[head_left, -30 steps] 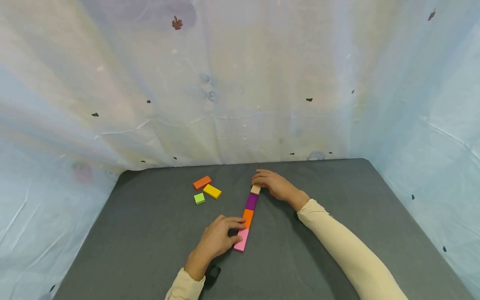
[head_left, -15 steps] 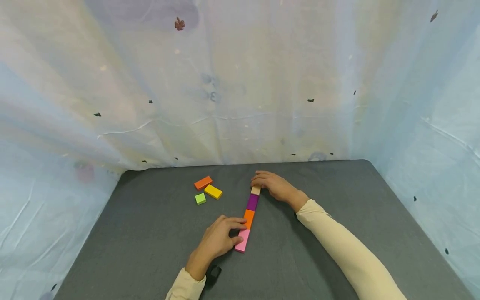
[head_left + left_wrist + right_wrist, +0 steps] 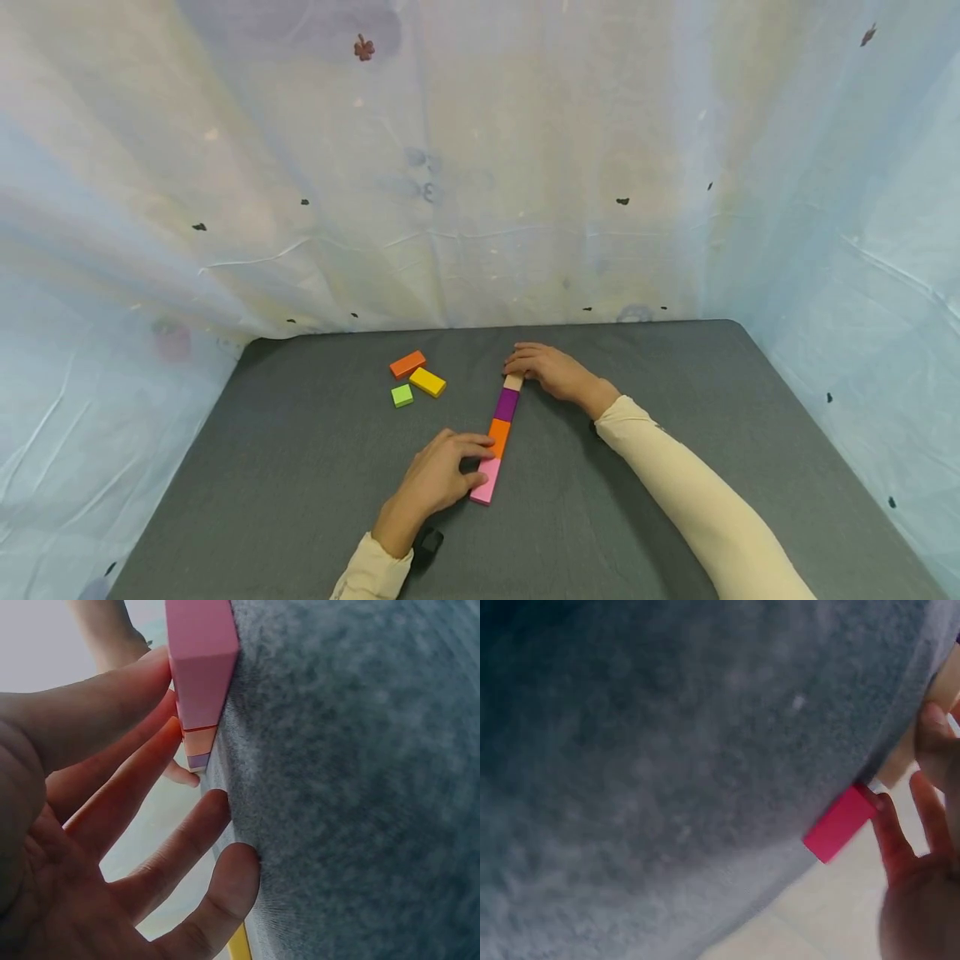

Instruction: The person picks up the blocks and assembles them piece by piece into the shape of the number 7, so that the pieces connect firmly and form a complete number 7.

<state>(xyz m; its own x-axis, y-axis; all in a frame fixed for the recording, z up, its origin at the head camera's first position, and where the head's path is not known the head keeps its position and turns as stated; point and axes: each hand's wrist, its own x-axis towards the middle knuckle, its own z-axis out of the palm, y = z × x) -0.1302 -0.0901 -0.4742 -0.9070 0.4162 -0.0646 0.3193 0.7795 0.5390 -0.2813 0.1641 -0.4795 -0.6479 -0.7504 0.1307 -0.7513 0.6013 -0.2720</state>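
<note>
A row of rectangular blocks lies end to end: pink (image 3: 486,482), orange (image 3: 500,431), purple (image 3: 506,405) and plain wood (image 3: 513,382). My left hand (image 3: 435,475) rests its thumb on the pink block and straight fingers on the orange one. At the row's far end, my right hand (image 3: 555,372) bends over the wooden block, pinching its sides. In the right wrist view the thumb presses the wooden block (image 3: 900,761). Another fingertip touches a red block (image 3: 840,823) just past its end, apart by a narrow gap. My hand hides that red block in the head view.
Left of the row lie three loose blocks: orange-red (image 3: 407,364), yellow (image 3: 428,382) and light green (image 3: 402,396). They rest on a grey cloth-covered table (image 3: 300,467). A pale printed curtain (image 3: 480,167) hangs behind and at both sides.
Both hands and the blocks stay in place. The head view has shifted very slightly.
</note>
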